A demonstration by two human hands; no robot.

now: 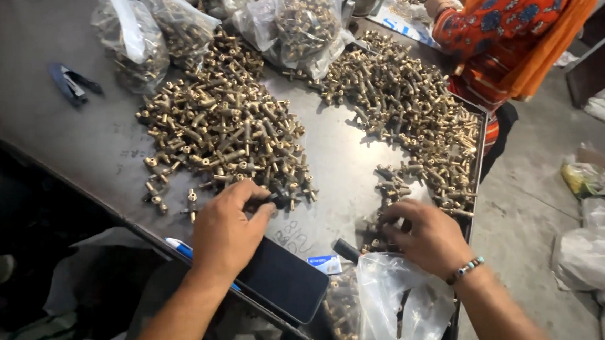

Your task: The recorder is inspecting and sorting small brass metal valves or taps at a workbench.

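Observation:
My left hand (227, 225) rests at the near edge of a big heap of brass T-shaped fittings (229, 128), its fingers closed around one fitting at the heap's front. My right hand (427, 235), with a beaded bracelet on the wrist, lies palm down over a few fittings at the lower end of a second heap of brass fittings (416, 110); what its fingers hold is hidden. Both heaps lie on a dark metal table (344, 172). An open clear plastic bag (392, 306) partly filled with fittings sits just below my right hand.
A black phone (283, 279) lies at the near table edge, with a blue pen (181, 248) beside it. Several filled plastic bags (296, 25) stand at the back. A blue tool (69, 82) lies at left. Another person in orange-red clothing (503, 35) sits at the far right.

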